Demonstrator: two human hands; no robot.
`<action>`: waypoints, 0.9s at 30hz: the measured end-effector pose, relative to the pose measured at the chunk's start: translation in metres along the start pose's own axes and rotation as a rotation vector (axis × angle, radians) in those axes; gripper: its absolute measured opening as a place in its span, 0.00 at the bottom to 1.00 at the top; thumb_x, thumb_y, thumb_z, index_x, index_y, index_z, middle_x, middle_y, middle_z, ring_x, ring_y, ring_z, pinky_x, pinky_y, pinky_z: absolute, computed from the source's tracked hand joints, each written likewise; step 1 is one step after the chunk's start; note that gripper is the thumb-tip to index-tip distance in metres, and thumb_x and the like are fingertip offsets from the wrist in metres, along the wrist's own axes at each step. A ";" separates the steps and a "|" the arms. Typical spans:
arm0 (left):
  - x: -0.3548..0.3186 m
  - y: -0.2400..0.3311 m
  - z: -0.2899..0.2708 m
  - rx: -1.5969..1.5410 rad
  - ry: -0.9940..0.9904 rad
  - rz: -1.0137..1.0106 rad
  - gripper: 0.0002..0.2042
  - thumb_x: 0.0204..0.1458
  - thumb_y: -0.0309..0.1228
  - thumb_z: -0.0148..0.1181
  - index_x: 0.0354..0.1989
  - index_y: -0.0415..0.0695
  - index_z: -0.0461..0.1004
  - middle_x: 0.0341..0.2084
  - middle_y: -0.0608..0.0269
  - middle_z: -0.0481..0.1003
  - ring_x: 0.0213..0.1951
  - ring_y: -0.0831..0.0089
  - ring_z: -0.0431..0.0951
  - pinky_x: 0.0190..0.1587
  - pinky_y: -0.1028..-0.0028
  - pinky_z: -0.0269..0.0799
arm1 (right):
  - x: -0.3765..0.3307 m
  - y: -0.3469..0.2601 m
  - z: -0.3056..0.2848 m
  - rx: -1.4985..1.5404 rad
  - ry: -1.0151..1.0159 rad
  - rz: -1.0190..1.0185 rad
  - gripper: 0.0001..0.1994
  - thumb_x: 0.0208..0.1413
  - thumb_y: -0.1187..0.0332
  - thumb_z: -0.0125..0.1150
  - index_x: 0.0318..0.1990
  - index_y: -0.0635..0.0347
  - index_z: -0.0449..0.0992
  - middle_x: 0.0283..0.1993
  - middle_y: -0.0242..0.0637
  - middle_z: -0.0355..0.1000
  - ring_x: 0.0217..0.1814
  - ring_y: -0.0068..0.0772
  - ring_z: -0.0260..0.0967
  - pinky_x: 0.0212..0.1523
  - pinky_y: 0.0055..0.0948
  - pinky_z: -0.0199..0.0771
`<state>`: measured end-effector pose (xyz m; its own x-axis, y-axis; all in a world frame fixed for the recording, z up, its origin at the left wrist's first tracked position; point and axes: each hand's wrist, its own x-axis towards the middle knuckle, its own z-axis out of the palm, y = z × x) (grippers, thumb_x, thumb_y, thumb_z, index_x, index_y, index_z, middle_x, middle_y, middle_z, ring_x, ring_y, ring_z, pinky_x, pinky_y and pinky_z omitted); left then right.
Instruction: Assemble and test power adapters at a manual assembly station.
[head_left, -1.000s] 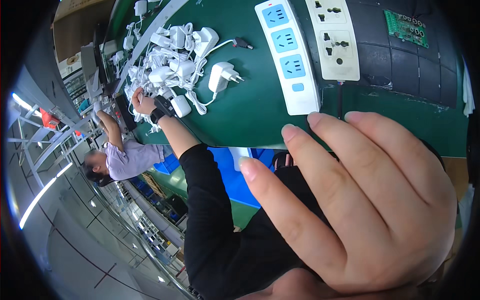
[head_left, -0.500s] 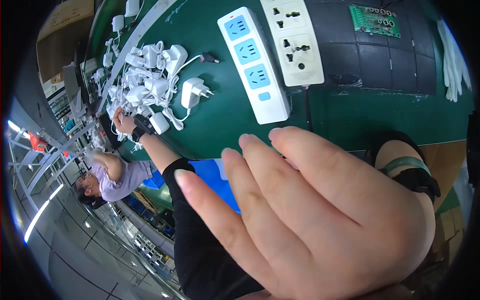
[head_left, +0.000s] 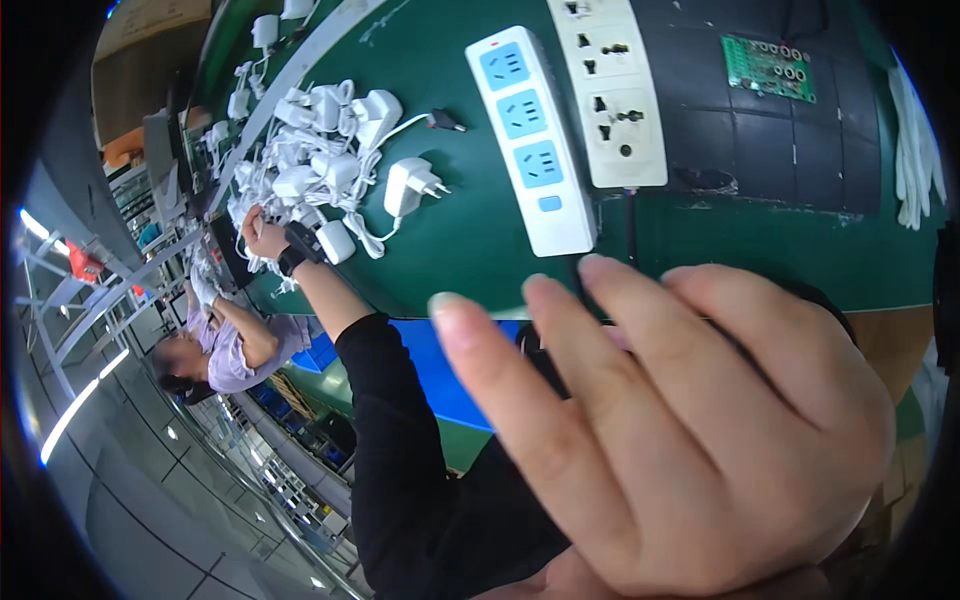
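My right hand (head_left: 690, 430) looms large and close, its back in view. Its fingers are spread and slightly bent, with nothing visible between them; the palm side is hidden. At the far left, my left hand (head_left: 264, 238), in a black sleeve with a dark watch (head_left: 292, 259), reaches the edge of a tangled heap of white power adapters (head_left: 310, 170). Its fingers are curled, and what they hold, if anything, is too small to tell. One white adapter (head_left: 410, 188) with two pins lies just right of the heap. A black connector (head_left: 446, 121) ends a white cable.
On the green table (head_left: 420, 270) lie a white power strip with blue sockets (head_left: 522, 113) and a cream one (head_left: 627, 150). A green circuit board (head_left: 768, 69) rests on a black mat (head_left: 775, 150). White gloves (head_left: 912, 165) lie far right. A co-worker in a lilac shirt (head_left: 240, 360) sits left.
The view has shifted, so the table things appear slightly right and lower. My right hand has moved right, its fingers more bent. My left hand stays at the heap.
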<state>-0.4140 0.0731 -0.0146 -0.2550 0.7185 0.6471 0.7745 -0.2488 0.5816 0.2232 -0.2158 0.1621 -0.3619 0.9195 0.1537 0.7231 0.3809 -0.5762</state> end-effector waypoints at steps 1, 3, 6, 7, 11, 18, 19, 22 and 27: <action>0.000 0.016 0.001 0.004 0.014 0.005 0.07 0.50 0.24 0.50 0.33 0.38 0.75 0.28 0.55 0.76 0.31 0.67 0.74 0.35 0.69 0.69 | 0.001 -0.003 -0.004 0.006 0.007 -0.010 0.19 0.46 0.65 0.60 0.45 0.66 0.75 0.44 0.44 0.73 0.41 0.40 0.73 0.36 0.32 0.71; -0.004 0.027 -0.002 0.005 0.038 0.005 0.08 0.50 0.20 0.49 0.29 0.39 0.77 0.26 0.61 0.77 0.31 0.72 0.74 0.37 0.74 0.68 | 0.001 -0.008 -0.005 0.011 0.014 -0.023 0.19 0.46 0.65 0.60 0.45 0.66 0.75 0.44 0.45 0.73 0.42 0.40 0.73 0.36 0.32 0.71; -0.003 0.036 -0.003 0.022 0.051 0.013 0.09 0.50 0.18 0.48 0.26 0.40 0.77 0.25 0.64 0.77 0.31 0.75 0.74 0.37 0.76 0.68 | 0.002 -0.010 -0.007 0.012 0.017 -0.029 0.19 0.46 0.65 0.60 0.46 0.66 0.75 0.44 0.45 0.73 0.42 0.40 0.73 0.36 0.32 0.71; -0.004 0.038 -0.002 0.037 0.050 0.015 0.09 0.50 0.18 0.48 0.26 0.40 0.77 0.25 0.64 0.77 0.30 0.75 0.74 0.37 0.76 0.68 | 0.002 -0.011 -0.008 0.009 0.016 -0.029 0.19 0.46 0.65 0.60 0.46 0.66 0.75 0.45 0.45 0.73 0.42 0.40 0.73 0.36 0.32 0.71; -0.010 0.048 0.008 0.009 0.040 0.010 0.10 0.49 0.18 0.48 0.25 0.40 0.77 0.25 0.64 0.77 0.30 0.75 0.74 0.37 0.75 0.69 | 0.005 -0.016 -0.012 -0.009 0.012 -0.029 0.20 0.46 0.64 0.60 0.46 0.67 0.75 0.45 0.45 0.73 0.42 0.40 0.73 0.37 0.33 0.72; -0.006 0.061 -0.026 0.072 0.073 -0.094 0.09 0.48 0.18 0.49 0.25 0.42 0.77 0.25 0.63 0.78 0.31 0.73 0.75 0.38 0.75 0.69 | 0.024 -0.022 -0.016 0.012 0.027 -0.148 0.20 0.46 0.64 0.60 0.46 0.68 0.75 0.46 0.46 0.74 0.43 0.40 0.74 0.37 0.33 0.72; -0.012 0.070 0.012 0.005 0.095 -0.095 0.09 0.48 0.18 0.49 0.25 0.42 0.77 0.25 0.63 0.78 0.31 0.73 0.75 0.38 0.75 0.69 | 0.024 -0.041 -0.034 -0.058 0.041 -0.139 0.20 0.46 0.64 0.60 0.46 0.68 0.75 0.46 0.46 0.74 0.43 0.40 0.74 0.37 0.33 0.72; -0.020 0.083 0.015 -0.009 0.034 0.017 0.07 0.48 0.21 0.52 0.25 0.42 0.77 0.25 0.64 0.78 0.32 0.72 0.76 0.39 0.74 0.69 | 0.027 -0.033 -0.040 -0.093 -0.001 -0.150 0.23 0.47 0.64 0.59 0.50 0.69 0.71 0.47 0.47 0.73 0.46 0.45 0.72 0.43 0.37 0.70; -0.027 0.088 -0.007 -0.016 0.055 -0.029 0.09 0.47 0.19 0.50 0.25 0.43 0.78 0.27 0.65 0.78 0.34 0.73 0.77 0.40 0.75 0.70 | 0.032 -0.027 -0.049 -0.105 -0.068 -0.189 0.27 0.48 0.63 0.58 0.55 0.71 0.66 0.50 0.48 0.70 0.53 0.52 0.67 0.52 0.44 0.66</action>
<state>-0.3436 0.0274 0.0226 -0.3088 0.6892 0.6554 0.7568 -0.2393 0.6082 0.2204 -0.1917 0.2219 -0.5331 0.8233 0.1949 0.6943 0.5574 -0.4553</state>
